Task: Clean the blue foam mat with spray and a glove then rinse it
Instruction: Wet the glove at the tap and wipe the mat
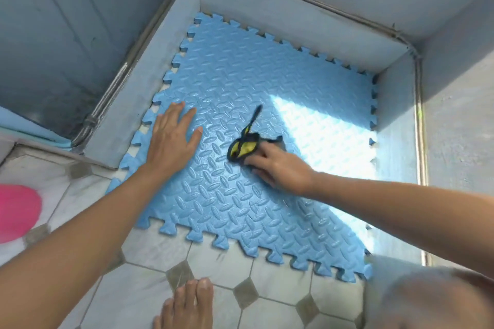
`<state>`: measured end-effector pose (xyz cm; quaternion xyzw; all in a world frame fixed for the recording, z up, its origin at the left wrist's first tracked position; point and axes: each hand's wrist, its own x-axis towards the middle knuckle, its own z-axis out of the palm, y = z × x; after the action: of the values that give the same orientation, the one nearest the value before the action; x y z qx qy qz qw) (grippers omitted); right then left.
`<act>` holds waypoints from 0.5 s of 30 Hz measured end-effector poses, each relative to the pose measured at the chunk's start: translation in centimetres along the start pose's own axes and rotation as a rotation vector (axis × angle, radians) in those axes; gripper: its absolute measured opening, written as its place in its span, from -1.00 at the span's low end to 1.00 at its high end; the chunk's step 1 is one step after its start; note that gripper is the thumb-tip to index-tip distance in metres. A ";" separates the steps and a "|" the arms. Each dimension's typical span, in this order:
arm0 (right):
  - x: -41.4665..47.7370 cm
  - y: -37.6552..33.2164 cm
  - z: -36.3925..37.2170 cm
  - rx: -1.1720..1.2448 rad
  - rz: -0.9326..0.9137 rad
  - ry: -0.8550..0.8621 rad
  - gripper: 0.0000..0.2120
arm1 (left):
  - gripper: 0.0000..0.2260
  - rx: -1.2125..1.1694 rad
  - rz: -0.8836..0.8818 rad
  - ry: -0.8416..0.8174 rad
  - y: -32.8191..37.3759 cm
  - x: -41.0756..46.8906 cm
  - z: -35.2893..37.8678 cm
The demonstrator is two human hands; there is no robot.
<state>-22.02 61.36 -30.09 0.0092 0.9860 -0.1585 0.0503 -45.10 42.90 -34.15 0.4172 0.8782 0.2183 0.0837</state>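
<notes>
Two bare arms reach forward and down from the bottom of the view onto a blue foam mat. From the lower left, the left arm stretches out nearly straight, and the left hand lies palm down on the mat, fingers spread wide and flat, holding nothing. From the right edge, the right arm comes in with the wrist bent slightly, and the right hand curls closed around a crumpled black and yellow glove, pressing it against the mat near its middle. A thin black strap trails away from the glove. With its jigsaw edges, the mat lies flat on a tiled floor in a grey walled corner. A bare foot shows just below the mat's near edge.
</notes>
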 end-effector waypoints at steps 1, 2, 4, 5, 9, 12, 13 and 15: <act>-1.2 -0.5 0.4 -0.018 -0.120 -0.069 -0.69 | -0.50 0.010 -0.005 -0.002 0.1 0.7 0.2; -2.1 -0.2 0.6 -0.056 -0.186 -0.115 -0.69 | -0.49 0.016 -0.010 -0.004 0.1 1.6 0.4; -2.9 2.3 0.1 -0.102 -0.119 -0.093 -0.67 | -0.48 0.026 -0.017 -0.004 -0.1 3.5 0.7; -3.1 4.3 -0.5 -0.103 -0.014 -0.039 -0.67 | -0.47 0.041 -0.013 -0.006 -0.3 4.4 0.8; -4.7 14.0 -2.9 -0.069 0.610 0.290 -0.68 | -0.38 0.095 0.042 -0.021 -0.8 6.0 0.8; -5.0 20.3 -4.5 -0.032 1.179 0.457 -0.63 | -0.39 0.092 0.051 0.012 -0.8 5.8 0.8; -4.0 21.7 -4.9 -0.004 1.301 0.473 -0.61 | -0.39 0.094 0.054 0.021 -0.8 5.7 0.9; -0.2 23.0 -5.5 0.058 1.461 0.505 -0.58 | -0.40 0.101 0.056 0.033 -1.0 5.8 1.0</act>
<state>-21.53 84.90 -32.02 0.6946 0.7068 -0.1038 -0.0846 -49.17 47.16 -35.31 0.4417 0.8773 0.1828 0.0420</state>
